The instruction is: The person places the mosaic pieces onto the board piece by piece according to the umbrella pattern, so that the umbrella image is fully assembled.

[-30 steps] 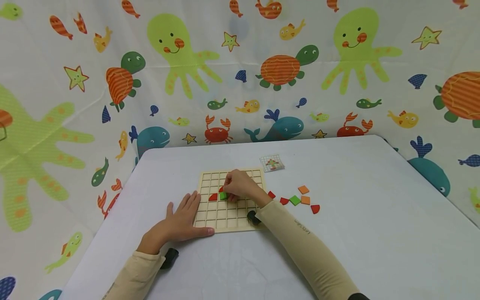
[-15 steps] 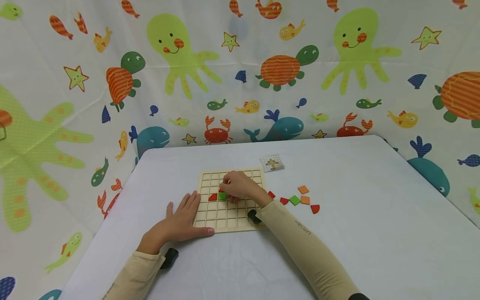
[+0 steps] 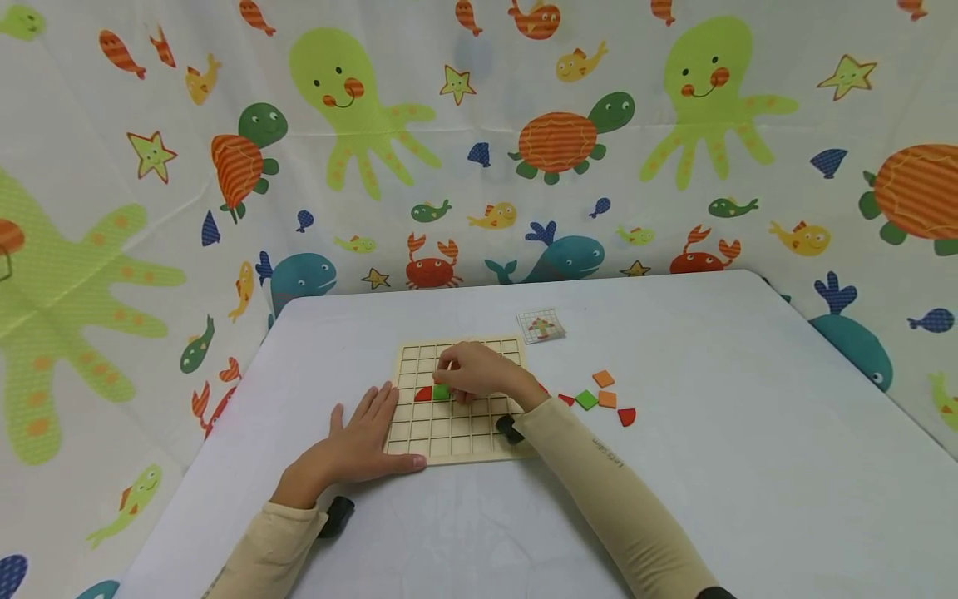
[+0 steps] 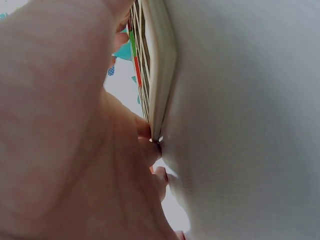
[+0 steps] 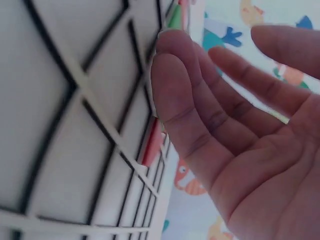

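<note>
A wooden grid board [image 3: 430, 445] lies on the white table. My left hand [image 3: 353, 441] rests spread at its left front corner, with the thumb along the front edge and fingertips at the left side. My right hand [image 3: 482, 372] is over the board with loosely bent fingers [image 5: 172, 85]; I see nothing held between them in the right wrist view. Just left of these fingers, a green square tile [image 3: 441, 392] sits in a cell beside a red quarter-circle tile [image 3: 424, 393]. Another red tile [image 3: 437, 380] behind the green one is mostly hidden by the right hand.
Right of the board lie orange square tiles [image 3: 603, 378], a green tile [image 3: 587, 400] and red tiles [image 3: 627, 417], some partly covered by the right forearm. A pattern card [image 3: 541, 326] lies behind the board's right corner. A sea-animal cloth [image 3: 464, 150] hangs behind the table.
The green tile, raised and askew one second ago, now lies flat in its cell against the red tile. My right fingers have shifted slightly left. The left hand keeps its place.
</note>
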Demonstrator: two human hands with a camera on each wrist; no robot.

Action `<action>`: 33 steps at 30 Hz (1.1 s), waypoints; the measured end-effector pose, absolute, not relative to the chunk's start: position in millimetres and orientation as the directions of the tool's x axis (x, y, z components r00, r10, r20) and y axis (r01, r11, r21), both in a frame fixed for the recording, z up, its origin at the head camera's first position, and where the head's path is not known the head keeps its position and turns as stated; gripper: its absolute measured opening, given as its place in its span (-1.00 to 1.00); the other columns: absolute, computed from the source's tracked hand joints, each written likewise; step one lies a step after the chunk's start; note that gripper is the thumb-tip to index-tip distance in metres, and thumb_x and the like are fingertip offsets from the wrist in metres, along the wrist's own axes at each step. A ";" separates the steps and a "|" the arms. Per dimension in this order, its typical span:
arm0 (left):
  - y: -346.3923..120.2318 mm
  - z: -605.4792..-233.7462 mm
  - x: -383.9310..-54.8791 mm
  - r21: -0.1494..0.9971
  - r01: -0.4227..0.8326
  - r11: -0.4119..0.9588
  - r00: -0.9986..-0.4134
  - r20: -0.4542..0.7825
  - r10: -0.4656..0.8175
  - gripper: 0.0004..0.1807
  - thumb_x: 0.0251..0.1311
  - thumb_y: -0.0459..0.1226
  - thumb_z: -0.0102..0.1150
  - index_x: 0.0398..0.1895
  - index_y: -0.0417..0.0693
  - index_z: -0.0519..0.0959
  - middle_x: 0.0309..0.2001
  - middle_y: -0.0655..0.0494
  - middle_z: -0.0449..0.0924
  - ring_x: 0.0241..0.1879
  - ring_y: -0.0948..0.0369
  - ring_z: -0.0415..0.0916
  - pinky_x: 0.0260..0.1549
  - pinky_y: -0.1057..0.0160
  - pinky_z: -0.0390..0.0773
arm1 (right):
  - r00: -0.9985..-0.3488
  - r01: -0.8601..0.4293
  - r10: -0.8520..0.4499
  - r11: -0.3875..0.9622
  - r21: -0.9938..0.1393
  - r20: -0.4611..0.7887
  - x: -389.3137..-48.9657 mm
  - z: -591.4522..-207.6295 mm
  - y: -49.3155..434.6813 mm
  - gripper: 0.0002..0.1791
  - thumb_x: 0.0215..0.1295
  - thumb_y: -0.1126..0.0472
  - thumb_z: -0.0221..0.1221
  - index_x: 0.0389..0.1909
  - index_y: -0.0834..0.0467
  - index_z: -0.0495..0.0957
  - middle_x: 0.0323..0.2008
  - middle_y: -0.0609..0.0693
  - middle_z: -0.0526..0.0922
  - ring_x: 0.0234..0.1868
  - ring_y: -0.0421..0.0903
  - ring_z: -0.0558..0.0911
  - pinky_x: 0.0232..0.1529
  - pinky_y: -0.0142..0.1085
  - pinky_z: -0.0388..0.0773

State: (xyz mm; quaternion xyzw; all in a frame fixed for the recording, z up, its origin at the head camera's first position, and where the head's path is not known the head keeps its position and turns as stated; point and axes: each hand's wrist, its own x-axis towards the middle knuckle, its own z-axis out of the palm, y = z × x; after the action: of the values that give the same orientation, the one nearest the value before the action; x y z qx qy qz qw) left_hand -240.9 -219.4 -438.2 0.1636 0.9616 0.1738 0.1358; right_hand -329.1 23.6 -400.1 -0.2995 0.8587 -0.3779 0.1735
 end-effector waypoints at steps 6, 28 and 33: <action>-219.3 -439.2 -240.6 0.385 0.261 0.885 -0.909 -0.212 0.360 0.46 0.10 0.43 0.38 0.72 -0.34 -0.10 0.71 -0.31 -0.17 0.66 -0.33 -0.28 0.36 -0.63 -0.37 | -0.719 -0.476 -0.695 0.481 -0.736 0.012 -329.6 -386.7 29.1 -0.60 0.57 0.11 0.25 0.28 0.23 0.64 0.08 0.10 0.76 0.10 -0.02 0.71 0.13 -0.21 0.63; -217.9 -438.5 -240.0 0.377 0.254 0.891 -0.914 -0.207 0.348 0.47 0.09 0.45 0.37 0.72 -0.35 -0.10 0.71 -0.31 -0.16 0.66 -0.32 -0.26 0.38 -0.60 -0.37 | -0.791 -0.411 -0.612 0.533 -0.740 -0.001 -315.6 -369.7 135.8 -0.03 0.51 -0.08 0.31 0.77 -0.14 -0.02 0.74 -0.10 -0.06 0.66 0.20 0.13 0.49 0.33 0.18; -216.7 -438.2 -238.8 0.374 0.258 0.891 -0.915 -0.200 0.350 0.47 0.08 0.43 0.38 0.71 -0.37 -0.08 0.70 -0.34 -0.15 0.66 -0.33 -0.26 0.37 -0.62 -0.37 | -0.833 -0.358 -0.553 0.548 -0.756 -0.007 -309.0 -364.9 171.5 -0.02 0.50 -0.03 0.33 0.77 -0.11 0.00 0.74 -0.04 -0.07 0.63 0.30 0.17 0.45 0.42 0.17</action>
State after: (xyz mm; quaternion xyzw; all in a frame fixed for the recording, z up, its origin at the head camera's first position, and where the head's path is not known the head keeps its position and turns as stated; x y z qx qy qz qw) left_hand -238.8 -216.7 -438.2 0.1578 0.9633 0.1725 0.1322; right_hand -309.0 171.5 -364.9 -0.2615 0.8712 -0.3969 0.1231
